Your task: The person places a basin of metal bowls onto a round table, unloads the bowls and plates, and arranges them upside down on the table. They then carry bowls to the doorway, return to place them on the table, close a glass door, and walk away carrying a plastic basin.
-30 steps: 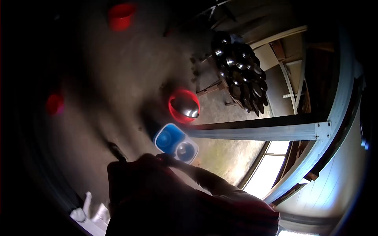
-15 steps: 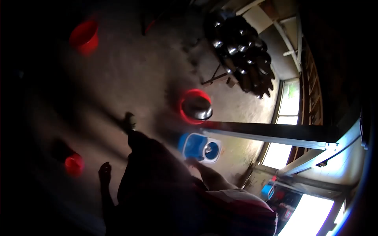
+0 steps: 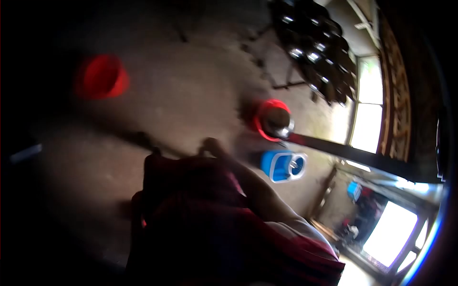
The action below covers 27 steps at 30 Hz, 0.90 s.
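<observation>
My right hand (image 3: 213, 147) is in front of my body over the floor, dark and blurred, with its fingers not clear. At the left edge of my dark red clothing (image 3: 200, 190), my left hand (image 3: 137, 200) is a dark shape whose fingers cannot be made out. To the right of my right arm stands a blue and white tub (image 3: 279, 167) with two compartments. Just beyond it is a red basin (image 3: 260, 125) with a dark, shiny round object (image 3: 276, 119) inside.
A red bucket (image 3: 102, 77) stands on the floor (image 3: 186, 90) at the left. Many dark, shiny rounded objects (image 3: 317, 52) are heaped on a stand at the upper right. A long dark beam (image 3: 353, 152) crosses the right side near bright windows (image 3: 369, 102).
The view has turned, so the tub and red basin appear farther right. My right hand is now away from the tub, which it was at earlier. My left hand is less visible than half a second ago.
</observation>
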Tool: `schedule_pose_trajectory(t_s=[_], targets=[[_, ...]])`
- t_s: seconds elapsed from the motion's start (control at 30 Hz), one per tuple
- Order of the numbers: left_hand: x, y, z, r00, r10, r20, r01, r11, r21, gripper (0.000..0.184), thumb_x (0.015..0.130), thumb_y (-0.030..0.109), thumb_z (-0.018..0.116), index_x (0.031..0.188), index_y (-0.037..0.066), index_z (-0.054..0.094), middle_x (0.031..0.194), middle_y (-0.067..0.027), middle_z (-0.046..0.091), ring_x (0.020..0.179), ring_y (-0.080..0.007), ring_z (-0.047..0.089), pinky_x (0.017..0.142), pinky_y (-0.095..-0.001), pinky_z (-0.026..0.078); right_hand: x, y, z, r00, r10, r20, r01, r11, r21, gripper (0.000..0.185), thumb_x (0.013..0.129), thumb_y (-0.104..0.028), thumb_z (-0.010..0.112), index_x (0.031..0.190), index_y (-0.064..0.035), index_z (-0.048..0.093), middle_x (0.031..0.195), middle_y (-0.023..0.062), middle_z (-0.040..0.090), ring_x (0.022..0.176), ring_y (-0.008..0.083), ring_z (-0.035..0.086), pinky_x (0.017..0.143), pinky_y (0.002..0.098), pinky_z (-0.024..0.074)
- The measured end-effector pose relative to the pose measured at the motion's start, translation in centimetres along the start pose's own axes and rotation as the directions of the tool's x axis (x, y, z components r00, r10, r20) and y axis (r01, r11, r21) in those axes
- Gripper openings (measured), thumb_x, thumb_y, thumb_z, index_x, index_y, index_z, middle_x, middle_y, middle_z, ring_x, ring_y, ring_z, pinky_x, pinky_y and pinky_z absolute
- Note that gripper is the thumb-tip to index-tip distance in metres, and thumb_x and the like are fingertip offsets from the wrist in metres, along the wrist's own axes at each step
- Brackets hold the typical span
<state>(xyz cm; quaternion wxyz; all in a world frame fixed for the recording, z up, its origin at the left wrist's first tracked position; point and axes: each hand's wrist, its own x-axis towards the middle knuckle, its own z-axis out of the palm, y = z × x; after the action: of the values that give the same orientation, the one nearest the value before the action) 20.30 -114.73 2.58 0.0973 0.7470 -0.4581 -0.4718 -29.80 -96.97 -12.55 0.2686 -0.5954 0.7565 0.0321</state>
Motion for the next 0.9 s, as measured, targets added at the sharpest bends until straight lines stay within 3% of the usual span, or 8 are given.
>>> schedule_pose_trajectory(t_s=[0.1,0.17,0.23,0.4,0.47,0.5,0.6,0.9], targets=[[9.6,3.8,5.9,0.878,0.275,0.392,-0.422,0.831,0.361,0.033,0.076,0.020,0.060,0.103,0.003,0.053,0.099,-0.0119,0.051,0.088,-0.0235,0.050,0.069,-0.0374,0.049,0.3,-1.7,0.4,0.956,0.209,0.203,-0.250,0.947,0.200,0.007,0.073,-0.016,0.056,0.070,-0.0099,0.056,0.062,0.0038,0.053,0.053,0.0163,0.051,0.046,0.0315,0.0415],[15.1,8.5,4.4,0.850,0.316,0.421,-0.481,0.791,0.378,0.028,0.078,0.021,0.057,0.099,0.002,0.055,0.092,-0.0122,0.054,0.083,-0.0228,0.053,0.067,-0.0357,0.048,1.4,-2.9,0.0,0.680,0.551,0.483,-0.710,0.333,0.620,0.011,0.075,-0.020,0.056,0.073,-0.0088,0.057,0.063,0.0033,0.055,0.052,0.0143,0.052,0.044,0.0297,0.0427],[19.9,12.7,2.9,0.847,0.348,0.402,-0.500,0.778,0.380,0.026,0.080,0.023,0.055,0.095,0.001,0.057,0.085,-0.0124,0.057,0.078,-0.0222,0.056,0.066,-0.0340,0.047,3.2,-5.0,-1.1,0.564,0.594,0.574,-0.755,0.091,0.649,0.015,0.077,-0.023,0.055,0.076,-0.0077,0.057,0.063,0.0028,0.057,0.050,0.0123,0.054,0.041,0.0278,0.0440],[30.6,22.2,3.7,0.794,0.469,0.388,-0.600,0.706,0.375,0.021,0.078,0.022,0.055,0.082,0.002,0.061,0.083,-0.0154,0.061,0.080,-0.0286,0.060,0.069,-0.0352,0.047,16.5,-8.3,-2.4,0.789,0.469,0.398,-0.517,0.155,0.842,0.010,0.075,-0.017,0.057,0.080,-0.0090,0.057,0.069,0.0005,0.056,0.058,0.0108,0.056,0.046,0.0254,0.0447],[37.2,22.6,5.5,0.777,0.277,0.566,-0.630,0.358,0.689,0.022,0.077,0.025,0.056,0.079,0.003,0.060,0.082,-0.0151,0.061,0.081,-0.0304,0.058,0.071,-0.0388,0.046,23.7,-8.7,-4.3,0.979,0.163,0.123,-0.204,0.752,0.627,0.010,0.074,-0.015,0.059,0.082,-0.0084,0.058,0.074,0.0019,0.058,0.066,0.0142,0.057,0.054,0.0279,0.0462],[40.0,21.8,6.2,0.821,0.353,0.448,-0.565,0.610,0.556,0.026,0.078,0.028,0.054,0.078,0.003,0.060,0.077,-0.0144,0.059,0.075,-0.0287,0.058,0.068,-0.0391,0.046,27.4,-9.0,-6.5,0.994,-0.059,-0.096,0.077,0.979,0.189,0.012,0.073,-0.013,0.060,0.083,-0.0076,0.058,0.078,0.0036,0.060,0.072,0.0177,0.058,0.060,0.0306,0.0474],[44.5,24.5,8.1,0.919,0.117,0.377,-0.125,0.992,-0.004,0.026,0.080,0.030,0.056,0.075,0.004,0.056,0.062,-0.0040,0.053,0.054,-0.0116,0.048,0.051,-0.0294,0.043,32.2,-10.7,-8.0,0.996,0.079,-0.049,-0.058,0.939,0.338,0.014,0.071,-0.010,0.058,0.085,-0.0063,0.059,0.081,0.0083,0.059,0.074,0.0218,0.057,0.065,0.0325,0.0466],[65.7,23.0,12.4,0.915,-0.275,0.297,0.175,0.931,0.322,0.059,0.071,0.046,0.058,0.117,0.011,0.043,0.099,-0.0083,0.049,0.080,-0.0243,0.049,0.053,-0.0382,0.045,14.7,-11.3,-2.3,0.733,0.614,0.294,-0.657,0.525,0.541,0.005,0.070,-0.010,0.057,0.075,-0.0080,0.057,0.072,0.0063,0.056,0.067,0.0196,0.055,0.056,0.0317,0.0439]])
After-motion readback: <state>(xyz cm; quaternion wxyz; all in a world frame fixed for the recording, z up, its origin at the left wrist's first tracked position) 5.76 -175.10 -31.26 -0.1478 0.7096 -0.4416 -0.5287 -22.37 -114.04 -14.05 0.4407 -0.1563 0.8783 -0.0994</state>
